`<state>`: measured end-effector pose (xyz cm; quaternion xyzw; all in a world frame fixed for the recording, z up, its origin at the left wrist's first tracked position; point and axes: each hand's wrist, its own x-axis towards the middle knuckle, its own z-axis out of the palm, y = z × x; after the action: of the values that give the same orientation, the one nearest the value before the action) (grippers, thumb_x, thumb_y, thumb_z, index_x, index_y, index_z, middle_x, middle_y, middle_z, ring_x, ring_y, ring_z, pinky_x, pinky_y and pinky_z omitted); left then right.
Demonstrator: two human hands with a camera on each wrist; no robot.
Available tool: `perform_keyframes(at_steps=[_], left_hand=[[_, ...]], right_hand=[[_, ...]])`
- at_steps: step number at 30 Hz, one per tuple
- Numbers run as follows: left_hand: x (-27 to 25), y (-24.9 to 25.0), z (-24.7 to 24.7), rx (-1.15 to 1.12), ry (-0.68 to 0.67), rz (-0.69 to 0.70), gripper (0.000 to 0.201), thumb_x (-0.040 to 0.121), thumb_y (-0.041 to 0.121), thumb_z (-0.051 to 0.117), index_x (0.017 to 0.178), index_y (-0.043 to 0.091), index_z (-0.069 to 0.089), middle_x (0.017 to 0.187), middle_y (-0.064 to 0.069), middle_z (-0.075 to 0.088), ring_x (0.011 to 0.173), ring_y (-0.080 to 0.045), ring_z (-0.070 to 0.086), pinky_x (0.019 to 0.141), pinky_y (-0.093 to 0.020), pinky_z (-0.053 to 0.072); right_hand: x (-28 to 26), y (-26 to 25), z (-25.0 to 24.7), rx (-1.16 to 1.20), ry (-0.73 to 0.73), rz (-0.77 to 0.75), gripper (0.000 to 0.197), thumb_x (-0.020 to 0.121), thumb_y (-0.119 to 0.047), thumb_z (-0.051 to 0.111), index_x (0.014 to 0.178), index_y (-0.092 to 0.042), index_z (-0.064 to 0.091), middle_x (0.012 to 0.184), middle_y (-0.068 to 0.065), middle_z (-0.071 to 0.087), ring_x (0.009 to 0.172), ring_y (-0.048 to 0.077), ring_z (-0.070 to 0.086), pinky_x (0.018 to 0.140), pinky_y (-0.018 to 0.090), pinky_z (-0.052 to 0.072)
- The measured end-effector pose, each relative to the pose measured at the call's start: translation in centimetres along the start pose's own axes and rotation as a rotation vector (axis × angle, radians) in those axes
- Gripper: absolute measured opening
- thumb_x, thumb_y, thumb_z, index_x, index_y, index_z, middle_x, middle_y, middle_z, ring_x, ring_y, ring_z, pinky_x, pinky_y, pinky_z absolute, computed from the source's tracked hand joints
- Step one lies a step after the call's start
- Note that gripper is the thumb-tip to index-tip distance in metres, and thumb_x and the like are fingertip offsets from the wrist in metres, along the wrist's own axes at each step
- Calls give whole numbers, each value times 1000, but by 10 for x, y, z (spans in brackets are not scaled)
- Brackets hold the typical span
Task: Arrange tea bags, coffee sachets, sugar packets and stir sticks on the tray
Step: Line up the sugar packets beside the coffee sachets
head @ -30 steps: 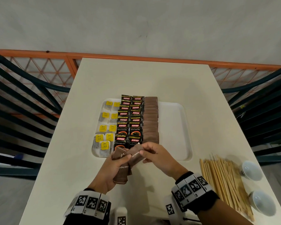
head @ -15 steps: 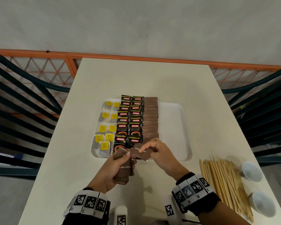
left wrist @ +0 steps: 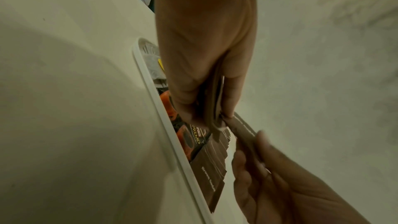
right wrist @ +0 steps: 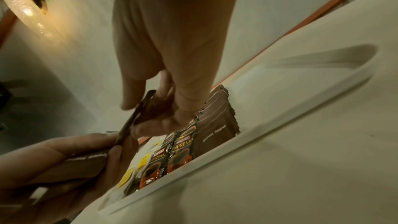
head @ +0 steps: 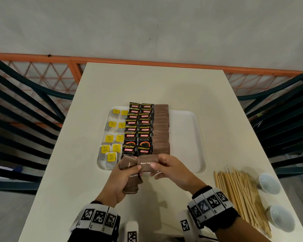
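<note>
My left hand (head: 129, 173) grips a stack of brown sugar packets (head: 130, 182) just in front of the white tray (head: 187, 140). My right hand (head: 156, 162) pinches a single brown sugar packet (head: 145, 165) by its right end, level, at the tray's near rim and touching my left thumb. The same pinch shows in the right wrist view (right wrist: 144, 110). On the tray lie tea bags (head: 112, 137) with yellow tags, two columns of coffee sachets (head: 138, 130) and a column of sugar packets (head: 161, 130). Stir sticks (head: 241, 194) lie on the table at the right.
Two small white cups (head: 268, 183) (head: 280, 218) stand beside the stir sticks near the table's right edge. The tray's right part is bare. Dark slatted chairs (head: 21, 119) flank the table on both sides, with an orange railing (head: 147, 61) behind.
My right hand has drawn one sugar packet off the top of the stack and turned it level at the tray's near rim. The left hand with the stack has hardly moved.
</note>
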<state>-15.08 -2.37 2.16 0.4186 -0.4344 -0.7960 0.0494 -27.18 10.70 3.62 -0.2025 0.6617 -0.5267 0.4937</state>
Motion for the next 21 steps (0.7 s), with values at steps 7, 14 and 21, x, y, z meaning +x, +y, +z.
perform_keyframes(at_steps=[7,14,21], left_hand=[[5,4,-9,-278,-33,-74,15,88,5,55,102,2,60,76,-12,67,57,-15,65,50,-23,53],[8,7,-18,-434,-60,-94,19,92,10,48,104,-2,58,81,-13,64,61,-16,65,56,-22,56],[5,8,-13,-466,-66,-61,15,92,5,44,100,6,57,80,-13,70,64,-19,68,59,-25,57]], right_hand=[[6,7,-19,-125,306,-57,14,85,-10,64,82,-24,63,78,-7,65,70,5,58,62,12,44],[12,27,-37,-360,344,23,16,80,-12,69,75,-23,58,71,-7,59,65,10,50,66,20,39],[15,33,-31,-586,372,11,21,77,-13,72,84,-19,53,68,-9,51,61,5,46,54,8,38]])
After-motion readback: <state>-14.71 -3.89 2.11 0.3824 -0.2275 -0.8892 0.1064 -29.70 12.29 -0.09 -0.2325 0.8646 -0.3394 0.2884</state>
